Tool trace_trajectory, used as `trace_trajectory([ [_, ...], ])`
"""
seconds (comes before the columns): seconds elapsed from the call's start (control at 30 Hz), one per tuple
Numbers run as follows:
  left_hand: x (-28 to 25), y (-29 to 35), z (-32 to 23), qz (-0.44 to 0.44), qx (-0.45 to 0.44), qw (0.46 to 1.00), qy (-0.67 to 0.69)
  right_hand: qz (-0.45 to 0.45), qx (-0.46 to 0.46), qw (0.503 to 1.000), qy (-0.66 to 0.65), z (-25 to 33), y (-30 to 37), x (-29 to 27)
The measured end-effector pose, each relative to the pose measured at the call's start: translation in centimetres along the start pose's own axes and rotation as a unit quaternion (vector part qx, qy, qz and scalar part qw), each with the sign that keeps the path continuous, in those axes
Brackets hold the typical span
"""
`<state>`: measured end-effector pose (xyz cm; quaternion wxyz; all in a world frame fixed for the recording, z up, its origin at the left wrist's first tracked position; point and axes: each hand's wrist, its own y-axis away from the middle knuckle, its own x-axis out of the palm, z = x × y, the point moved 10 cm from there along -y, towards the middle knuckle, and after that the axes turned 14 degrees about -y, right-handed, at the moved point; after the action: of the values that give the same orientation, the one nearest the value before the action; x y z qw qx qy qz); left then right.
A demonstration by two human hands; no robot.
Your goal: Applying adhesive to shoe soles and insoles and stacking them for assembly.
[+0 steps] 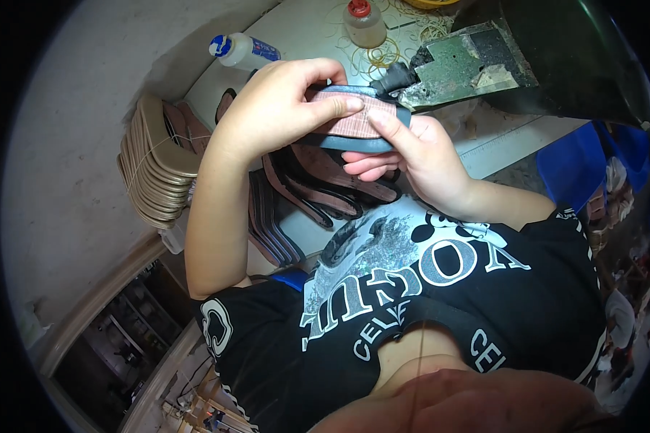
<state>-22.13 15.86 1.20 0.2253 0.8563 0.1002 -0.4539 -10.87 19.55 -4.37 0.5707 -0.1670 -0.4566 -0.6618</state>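
Both my hands hold a shoe sole (345,127) with a pinkish-brown, finely striped face and a dark blue-black rim. My left hand (282,97) grips its left part, thumb pressed on the striped face and fingers round the far edge. At the right end my right hand (430,155) pinches the sole, thumb on top and fingers beneath. The sole's far right edge lies against or just beside a black roller-like part (394,78) on a worn green machine (469,65); I cannot tell if they touch.
More dark-edged soles (318,184) lie on the white table below my hands. A tied stack of tan soles (148,162) stands by the left wall. Behind are a white bottle (249,50), a red-capped bottle (365,27) and loose rubber bands (384,61). A blue bin (572,166) is at right.
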Motion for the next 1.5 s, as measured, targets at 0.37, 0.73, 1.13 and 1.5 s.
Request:
trace_trajectory([
  [0.37,2.4,2.2,1.6,-0.017,-0.148,0.980,0.135,0.010,0.006,1.000,-0.010,0.4,-0.5,-0.3],
  [0.73,4.8,3.1,2.0,0.005,-0.217,0.943,0.254,0.011,-0.020,1.000,0.011,1.1,-1.0,-0.7],
  [1.13,6.6,3.3,1.9,0.067,-0.265,0.893,0.357,0.032,0.038,0.994,0.097,0.3,-1.5,-3.8],
  [1.5,4.6,2.1,3.4,0.015,-0.229,0.934,0.273,0.041,0.064,0.992,0.102,-0.4,5.8,-3.1],
])
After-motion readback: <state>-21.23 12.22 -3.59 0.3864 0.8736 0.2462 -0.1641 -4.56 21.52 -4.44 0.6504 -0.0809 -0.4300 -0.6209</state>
